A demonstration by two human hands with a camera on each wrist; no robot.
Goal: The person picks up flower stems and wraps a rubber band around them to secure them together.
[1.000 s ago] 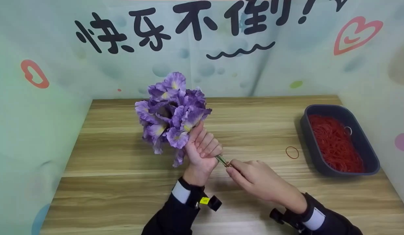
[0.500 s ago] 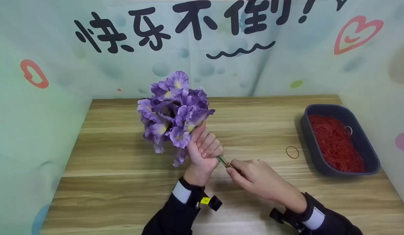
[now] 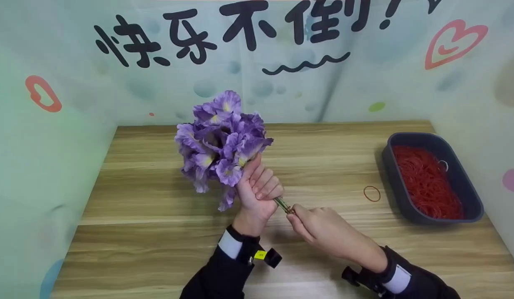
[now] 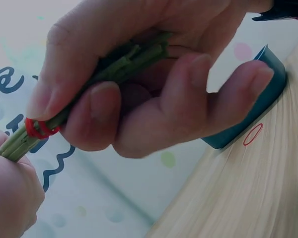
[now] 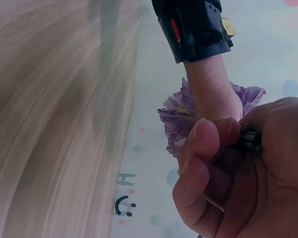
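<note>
A bouquet of purple artificial irises (image 3: 223,139) is held over the table, blooms up and to the left. My left hand (image 3: 259,191) grips its green stems just below the blooms, fingers wrapped round them. Lower down, my right hand (image 3: 329,230) pinches the stem ends between thumb and curled fingers. A red rubber band (image 4: 39,130) is wound round the stems, right at the right thumb and fingertip in the left wrist view. In the right wrist view the cut stem ends (image 5: 251,139) show inside the right hand's curl.
On the right of the wooden table (image 3: 157,249) stands a dark blue bin (image 3: 414,216) full of red rubber bands (image 3: 427,182). One loose rubber band (image 3: 372,194) lies on the wood to its left. A printed backdrop (image 3: 198,104) rises behind and at both sides.
The bouquet and left hand have shifted slightly to the right since the first frame. The right hand has tilted and dropped a little, keeping its pinch on the stem ends.
</note>
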